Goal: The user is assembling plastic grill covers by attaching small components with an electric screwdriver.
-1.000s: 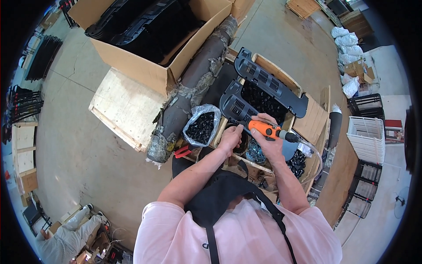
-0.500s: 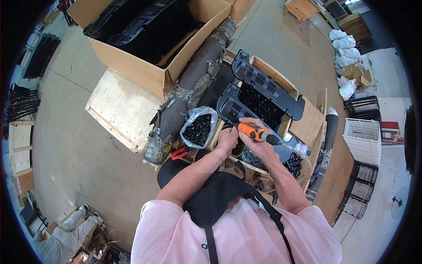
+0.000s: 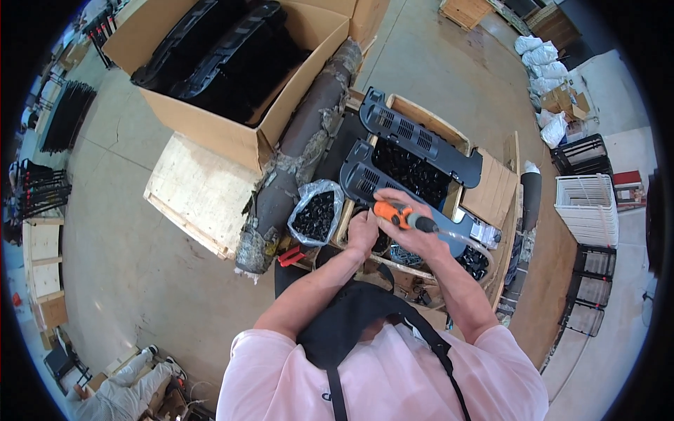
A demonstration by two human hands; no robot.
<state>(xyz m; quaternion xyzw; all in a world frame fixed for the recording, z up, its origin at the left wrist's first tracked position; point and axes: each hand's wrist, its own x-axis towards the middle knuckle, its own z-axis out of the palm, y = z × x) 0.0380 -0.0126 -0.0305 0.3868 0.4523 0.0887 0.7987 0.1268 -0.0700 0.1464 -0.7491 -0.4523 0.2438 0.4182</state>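
My right hand [image 3: 415, 235] is wrapped round an orange-and-black air screwdriver [image 3: 390, 212] with a clear hose [image 3: 472, 242] at its rear. The tool lies over the nearer grey vented plastic panel [image 3: 359, 181], its tip toward my left hand. My left hand [image 3: 361, 233] is closed at that panel's near edge, beside the tool's tip; its fingertips and anything in them are hidden. A second grey vented panel [image 3: 414, 133] lies beyond, roughly parallel. Both rest across a wooden crate of small black plastic parts [image 3: 411, 168]. Beneath my right hand sit small metal pieces [image 3: 405, 256].
A clear bag of black parts [image 3: 314, 216] and red-handled pliers [image 3: 292, 255] are on the left. Behind them lie a worn padded roll [image 3: 295, 161] and a cardboard box [image 3: 203, 109] of black mouldings. Another person [image 3: 123, 389] is at lower left.
The view has shifted slightly. My right hand and the screwdriver have tilted a little and moved slightly left and down; my left hand stays closed beside the tip.
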